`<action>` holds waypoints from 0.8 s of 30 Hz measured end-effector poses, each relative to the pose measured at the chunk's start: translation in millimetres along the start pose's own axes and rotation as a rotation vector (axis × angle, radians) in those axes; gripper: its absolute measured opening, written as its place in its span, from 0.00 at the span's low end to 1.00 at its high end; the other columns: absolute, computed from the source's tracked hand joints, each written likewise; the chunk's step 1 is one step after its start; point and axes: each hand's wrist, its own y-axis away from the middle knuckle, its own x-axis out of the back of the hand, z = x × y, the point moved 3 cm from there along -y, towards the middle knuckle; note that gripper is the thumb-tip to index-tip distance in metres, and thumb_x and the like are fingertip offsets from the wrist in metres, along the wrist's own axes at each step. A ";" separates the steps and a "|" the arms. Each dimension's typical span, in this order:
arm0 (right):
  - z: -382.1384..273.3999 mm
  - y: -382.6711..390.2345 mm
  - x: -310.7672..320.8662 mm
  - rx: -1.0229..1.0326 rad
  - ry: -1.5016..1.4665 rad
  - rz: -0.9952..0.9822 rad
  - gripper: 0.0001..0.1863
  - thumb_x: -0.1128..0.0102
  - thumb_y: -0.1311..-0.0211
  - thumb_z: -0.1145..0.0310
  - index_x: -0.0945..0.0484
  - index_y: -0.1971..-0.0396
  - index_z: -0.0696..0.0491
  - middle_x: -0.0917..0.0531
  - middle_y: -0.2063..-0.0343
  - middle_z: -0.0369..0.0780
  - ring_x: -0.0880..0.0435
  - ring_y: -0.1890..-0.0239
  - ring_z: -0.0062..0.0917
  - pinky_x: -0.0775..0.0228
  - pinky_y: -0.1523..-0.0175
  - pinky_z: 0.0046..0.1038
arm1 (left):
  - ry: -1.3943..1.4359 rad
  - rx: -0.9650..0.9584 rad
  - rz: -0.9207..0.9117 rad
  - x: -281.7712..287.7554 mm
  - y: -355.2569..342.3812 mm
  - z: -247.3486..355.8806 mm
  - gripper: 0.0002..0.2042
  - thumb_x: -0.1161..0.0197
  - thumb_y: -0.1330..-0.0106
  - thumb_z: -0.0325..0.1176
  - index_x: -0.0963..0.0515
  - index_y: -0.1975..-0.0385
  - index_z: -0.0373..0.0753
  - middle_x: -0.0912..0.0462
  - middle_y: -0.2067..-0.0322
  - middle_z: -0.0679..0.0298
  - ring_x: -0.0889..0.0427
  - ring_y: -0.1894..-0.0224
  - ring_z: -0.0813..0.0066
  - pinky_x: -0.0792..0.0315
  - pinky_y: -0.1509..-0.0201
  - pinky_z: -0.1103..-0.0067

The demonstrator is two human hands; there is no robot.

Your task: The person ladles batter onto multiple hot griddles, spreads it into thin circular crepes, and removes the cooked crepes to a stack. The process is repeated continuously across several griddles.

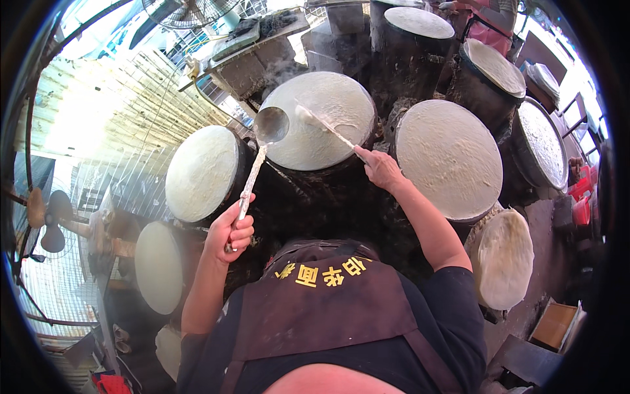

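Observation:
My left hand [231, 233] is closed round the batter-caked handle of a metal ladle [271, 123], whose round bowl rests at the left of a pale, batter-covered round griddle [315, 95] in front of me. My right hand [382, 169] grips a thin batter-coated spreader [335, 133], index finger along its handle, its pale head reaching onto the middle of the same griddle. Other round griddles with pale layers flank it at left [200, 174] and right [446, 157]. Steam rises behind the middle one.
More round griddles [492, 65] stand at back and right, one with a pale sheet [502, 262] low right. A fan [190, 10] is at the top, another [56, 220] at left. A person in pink [499, 29] is at the back right. Red containers [581, 207] sit far right.

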 end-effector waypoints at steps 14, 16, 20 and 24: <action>-94.6 110.1 -87.9 -0.498 -0.849 0.255 0.30 0.47 0.41 0.76 0.36 0.36 0.50 0.23 0.78 0.38 0.26 0.85 0.17 0.30 0.80 0.24 | -1.144 -0.309 0.318 -2.8 -117.1 46.1 0.24 0.48 0.33 0.31 0.38 0.35 0.42 0.35 0.81 0.71 0.38 0.86 0.85 0.40 0.87 0.85; -103.1 113.4 -91.5 -0.552 -0.970 0.349 0.32 0.49 0.40 0.76 0.40 0.33 0.49 0.25 0.78 0.35 0.28 0.86 0.16 0.32 0.82 0.20 | -1.227 -0.294 0.303 -11.7 -117.5 46.9 0.26 0.48 0.34 0.31 0.41 0.34 0.43 0.35 0.80 0.71 0.39 0.86 0.85 0.42 0.88 0.84; -115.0 115.0 -114.8 -0.557 -1.074 0.265 0.32 0.51 0.38 0.76 0.42 0.32 0.47 0.25 0.76 0.35 0.28 0.85 0.15 0.33 0.83 0.20 | -1.032 -0.147 0.300 -27.4 -115.5 23.0 0.23 0.52 0.34 0.30 0.40 0.38 0.46 0.35 0.80 0.68 0.34 0.85 0.80 0.37 0.87 0.79; -133.1 108.5 -137.6 -0.477 -0.960 0.137 0.32 0.48 0.40 0.77 0.39 0.34 0.48 0.22 0.75 0.41 0.23 0.82 0.23 0.28 0.78 0.27 | -0.635 -0.057 0.275 -51.6 -118.1 -31.0 0.10 0.50 0.34 0.28 0.39 0.55 0.42 0.33 0.76 0.62 0.29 0.82 0.74 0.24 0.83 0.69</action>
